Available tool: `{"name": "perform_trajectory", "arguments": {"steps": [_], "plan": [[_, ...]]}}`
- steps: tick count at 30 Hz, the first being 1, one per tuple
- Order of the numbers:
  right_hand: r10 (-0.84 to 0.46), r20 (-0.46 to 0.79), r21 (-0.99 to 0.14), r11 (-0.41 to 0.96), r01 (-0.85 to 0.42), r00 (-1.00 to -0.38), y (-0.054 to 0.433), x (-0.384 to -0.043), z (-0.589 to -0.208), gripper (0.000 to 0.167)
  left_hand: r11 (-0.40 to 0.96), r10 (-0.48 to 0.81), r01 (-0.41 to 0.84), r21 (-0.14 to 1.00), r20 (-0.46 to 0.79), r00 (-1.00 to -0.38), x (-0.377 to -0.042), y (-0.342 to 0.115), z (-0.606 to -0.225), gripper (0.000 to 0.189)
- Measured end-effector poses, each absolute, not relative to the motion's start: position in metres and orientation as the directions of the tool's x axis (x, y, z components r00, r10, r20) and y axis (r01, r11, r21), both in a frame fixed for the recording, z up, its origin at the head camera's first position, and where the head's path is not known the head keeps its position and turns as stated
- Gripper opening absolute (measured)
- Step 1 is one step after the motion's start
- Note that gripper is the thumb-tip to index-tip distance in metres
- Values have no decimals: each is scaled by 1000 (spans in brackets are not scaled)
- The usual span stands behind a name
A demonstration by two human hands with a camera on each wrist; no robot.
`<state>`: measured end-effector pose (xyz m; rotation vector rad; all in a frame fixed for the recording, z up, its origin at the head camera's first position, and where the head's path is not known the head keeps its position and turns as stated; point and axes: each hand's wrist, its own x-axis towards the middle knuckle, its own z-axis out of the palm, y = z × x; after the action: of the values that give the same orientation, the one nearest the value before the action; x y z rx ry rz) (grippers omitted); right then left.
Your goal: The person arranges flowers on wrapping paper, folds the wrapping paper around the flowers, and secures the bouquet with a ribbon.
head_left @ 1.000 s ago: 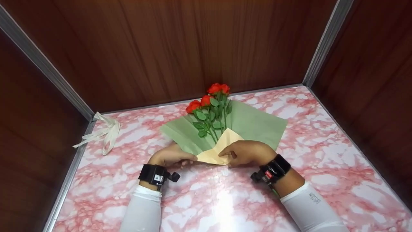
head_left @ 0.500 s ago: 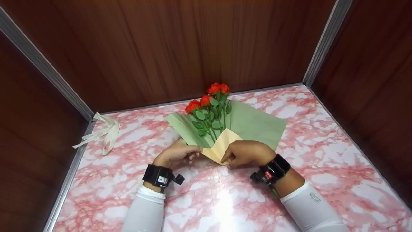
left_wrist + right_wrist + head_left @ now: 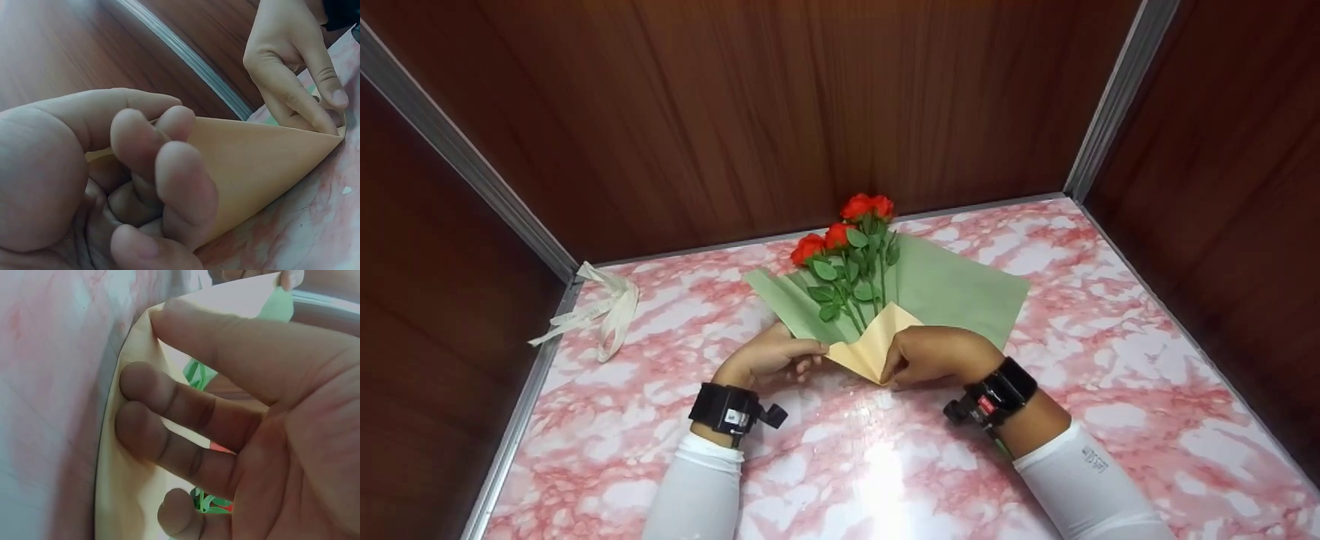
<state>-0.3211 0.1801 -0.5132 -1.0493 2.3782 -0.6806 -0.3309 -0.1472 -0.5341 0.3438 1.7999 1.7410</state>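
A sheet of wrapping paper [image 3: 960, 289], green on one face and cream on the other, lies under several red roses [image 3: 838, 235] with green leaves and stems. Its lower part is folded up over the stem ends, showing the cream face [image 3: 242, 174]. My left hand [image 3: 772, 354] pinches the paper's left side, which stands raised, between thumb and forefinger. At the front point of the fold, my right hand [image 3: 937, 356] pinches the paper with thumb and forefinger. Its other fingers curl against the cream face [image 3: 132, 495] in the right wrist view. The lower stems are hidden.
A loose white ribbon [image 3: 615, 307] lies at the table's back left corner. Dark wood-look panels [image 3: 735, 127] with metal edging close off the back and both sides. The table [image 3: 810, 480] has a pink and white marbled top.
My left hand has moved slightly right and up, lifting the left side of the paper inward. The front edge now comes to a sharp point at my right hand, which stays nearly in place.
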Motion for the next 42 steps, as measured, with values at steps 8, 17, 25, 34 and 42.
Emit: {"name": "perform_trajectory", "arguments": {"steps": [8, 17, 25, 34, 42], "plan": [[-764, -240, -569, 610, -551, -598, 177, -322, -513, 27, 123, 521, -126, 984, -172, -836, -325, -121, -530, 14], [-782, -114, -560, 560, -610, -613, 173, -326, -519, 14, 175, 447, 59, 983, -26, -894, -326, -84, -538, 30], [-690, -13, -571, 599, -561, -724, 169, -327, -521, 38, 129, 454, 110, 986, 40, -890, -325, -69, -548, 31], [-629, -128, -609, 660, -439, -767, 178, -335, -523, 43, 492, 330, 410, 768, 271, -904, -326, -63, -561, 21], [-613, -259, -646, 684, -338, -747, 187, -341, -523, 37, 690, 483, 526, 498, 224, -846, -325, -52, -565, 42]]}}
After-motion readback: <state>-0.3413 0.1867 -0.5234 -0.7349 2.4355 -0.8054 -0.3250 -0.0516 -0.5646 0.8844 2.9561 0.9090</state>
